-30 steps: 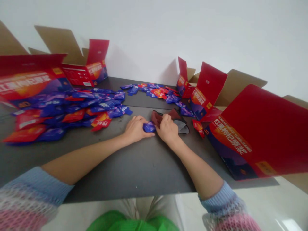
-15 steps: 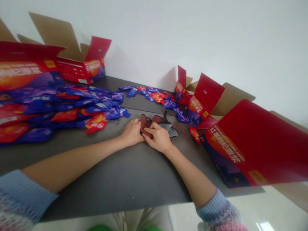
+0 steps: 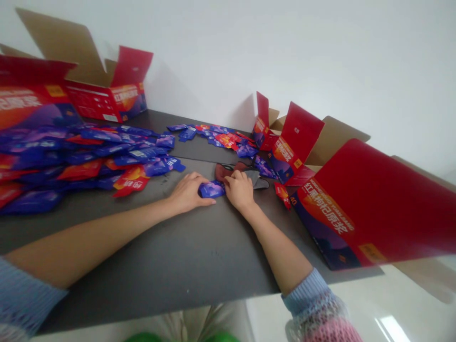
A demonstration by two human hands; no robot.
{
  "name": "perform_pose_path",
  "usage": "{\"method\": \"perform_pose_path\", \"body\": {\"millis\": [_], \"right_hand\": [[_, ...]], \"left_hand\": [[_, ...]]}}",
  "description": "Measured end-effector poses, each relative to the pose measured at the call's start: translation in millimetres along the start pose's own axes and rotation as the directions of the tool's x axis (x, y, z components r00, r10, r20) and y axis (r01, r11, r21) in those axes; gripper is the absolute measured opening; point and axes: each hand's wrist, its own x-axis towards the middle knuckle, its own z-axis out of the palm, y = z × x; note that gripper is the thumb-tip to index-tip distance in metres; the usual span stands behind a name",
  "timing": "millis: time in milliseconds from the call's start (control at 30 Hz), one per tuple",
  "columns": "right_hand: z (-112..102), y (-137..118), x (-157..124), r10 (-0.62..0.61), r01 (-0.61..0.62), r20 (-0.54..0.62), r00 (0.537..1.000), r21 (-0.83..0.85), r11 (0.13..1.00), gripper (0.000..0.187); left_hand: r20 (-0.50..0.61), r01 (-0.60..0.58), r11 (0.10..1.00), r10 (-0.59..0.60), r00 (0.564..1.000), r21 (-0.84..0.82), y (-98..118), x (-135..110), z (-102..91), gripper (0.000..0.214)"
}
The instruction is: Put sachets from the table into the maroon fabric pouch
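Note:
Fingers and thumb of my left hand (image 3: 188, 192) curve around the left end of a small blue-purple printed pouch (image 3: 212, 189), low on the dark grey table. Just right of it, my right hand (image 3: 240, 191) has its fingers bent down on a folded brown-and-grey cloth piece (image 3: 257, 176) with black edging. That piece lies partly under the hand, and its exact kind is unclear. The pouch's right end meets the right hand's fingers. The right fingertips are partly hidden.
A large heap of blue and red pouches (image 3: 89, 156) lies on the left. A thin row of pouches (image 3: 217, 135) runs along the back. Open red cartons (image 3: 114, 97) stand at back left, and more open red cartons (image 3: 356, 209) line the right side of the table (image 3: 171, 266).
My left hand has moved left, away from the cloth piece, and its thumb has spread. The blue pouch now shows between the hands. The cloth piece lies flatter under my right hand.

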Motion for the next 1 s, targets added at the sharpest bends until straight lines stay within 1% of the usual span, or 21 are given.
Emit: {"method": "perform_pose_path", "body": {"millis": [100, 167, 267, 333, 433, 533, 633, 700, 733, 867, 1000], "right_hand": [[2.2, -5.3, -2.2, -0.091, 0.092, -0.01, 0.996, 0.036, 0.995, 0.035], [1.9, -13.7, -5.5, -0.185, 0.186, -0.021, 0.982, 0.094, 0.978, 0.034], [-1.7, -27.5, -11.2, -0.336, 0.34, -0.049, 0.941, 0.165, 0.926, 0.033], [-5.1, -32.3, -13.3, -0.408, 0.409, -0.049, 0.912, 0.191, 0.892, 0.032], [-9.9, -28.4, -11.7, -0.474, 0.464, -0.017, 0.88, 0.242, 0.852, 0.035], [-14.4, -15.6, -6.5, -0.516, 0.486, 0.024, 0.856, 0.302, 0.82, 0.04], [-18.7, -2.4, -2.1, -0.516, 0.473, 0.068, 0.854, 0.314, 0.823, 0.043], [-20.7, 4.8, -0.6, -0.486, 0.442, 0.094, 0.869, 0.297, 0.847, 0.043], [-21.1, 8.0, 0.0, -0.466, 0.421, 0.106, 0.879, 0.286, 0.86, 0.042], [-18.5, 19.2, 2.1, -0.363, 0.324, 0.128, 0.923, 0.247, 0.913, 0.043], [-11.7, 29.4, 5.2, -0.248, 0.224, 0.109, 0.963, 0.195, 0.955, 0.044]], "left_hand": [[-0.004, -0.078, 0.996, 0.078, 0.997, -0.033, -8.3, 7.9, -1.8, 0.061], [-0.005, -0.108, 0.993, 0.108, 0.994, -0.044, -14.3, 13.1, -2.9, 0.051], [0.006, -0.125, 0.991, 0.125, 0.992, -0.038, -20.5, 17.6, -3.2, 0.037], [0.03, -0.139, 0.99, 0.14, 0.99, -0.026, -21.5, 18.2, -2.9, 0.032], [0.031, -0.114, 0.993, 0.114, 0.993, -0.005, -18.7, 16.5, -3.1, 0.033], [0.016, -0.058, 0.998, 0.058, 0.998, -0.007, -14.5, 13.5, -4.5, 0.042], [0.011, -0.056, 0.998, 0.056, 0.998, -0.007, -13.7, 11.6, -5.5, 0.056], [0.0, -0.089, 0.996, 0.089, 0.996, -0.002, -15.5, 11.6, -5.2, 0.067], [0.002, -0.104, 0.995, 0.104, 0.995, 0.005, -16.8, 12.0, -4.8, 0.068], [0.027, -0.109, 0.993, 0.109, 0.994, 0.031, -21.0, 13.7, -3.4, 0.063], [0.027, -0.115, 0.993, 0.115, 0.993, -0.027, -21.8, 13.5, -3.7, 0.062]]}}
